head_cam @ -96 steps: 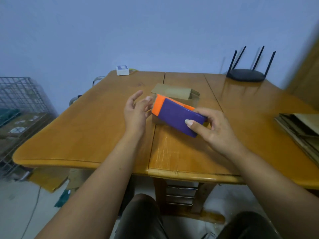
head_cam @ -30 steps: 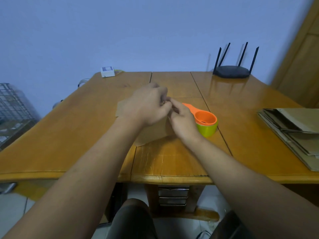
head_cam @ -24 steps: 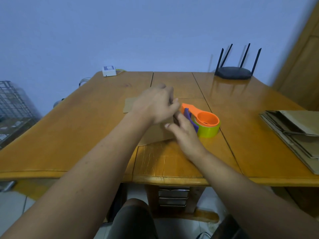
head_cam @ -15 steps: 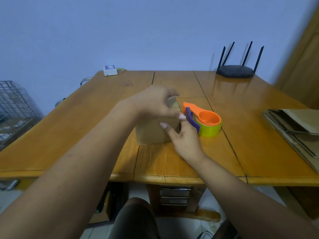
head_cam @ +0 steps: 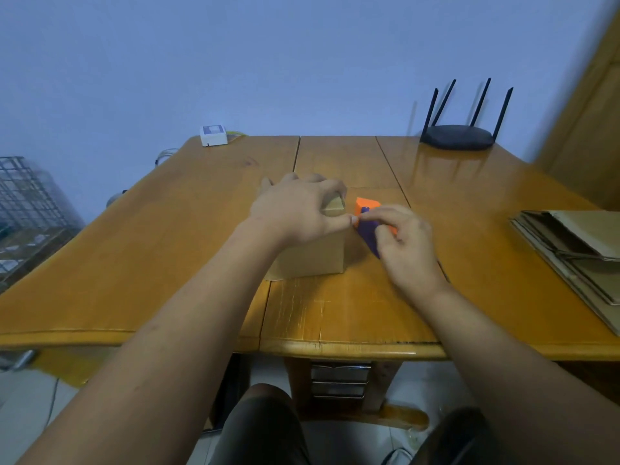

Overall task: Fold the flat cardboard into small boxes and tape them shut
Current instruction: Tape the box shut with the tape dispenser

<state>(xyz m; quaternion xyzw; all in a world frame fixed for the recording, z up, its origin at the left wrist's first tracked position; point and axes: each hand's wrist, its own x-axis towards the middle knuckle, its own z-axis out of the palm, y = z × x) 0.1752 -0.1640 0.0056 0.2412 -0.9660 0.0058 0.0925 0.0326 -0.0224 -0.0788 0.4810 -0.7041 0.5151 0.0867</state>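
The left hand (head_cam: pixel 298 209) lies palm-down on top of the cardboard box (head_cam: pixel 315 255), its forearm reaching in from the lower left. Its fingers bend over the far side of the top and its thumb stretches along the near right edge, so it grips the box from above. The right hand (head_cam: pixel 402 239) is just beside it to the right, fingers curled round the tape dispenser (head_cam: pixel 367 208) – an orange and purple tool tilted toward the box's upper right corner, where the left thumb tip meets it.

The box stands upright near the middle of the wooden counter (head_cam: pixel 167 246); the hand covers most of its top, and what is inside cannot be seen. A stack of flat cardboard (head_cam: pixel 570 243) lies well apart at the right edge. At the back are a black router (head_cam: pixel 456 140) and a small white device (head_cam: pixel 213 135). A wire basket (head_cam: pixel 27 196) stands left of the counter – its contents are too blurred to tell.
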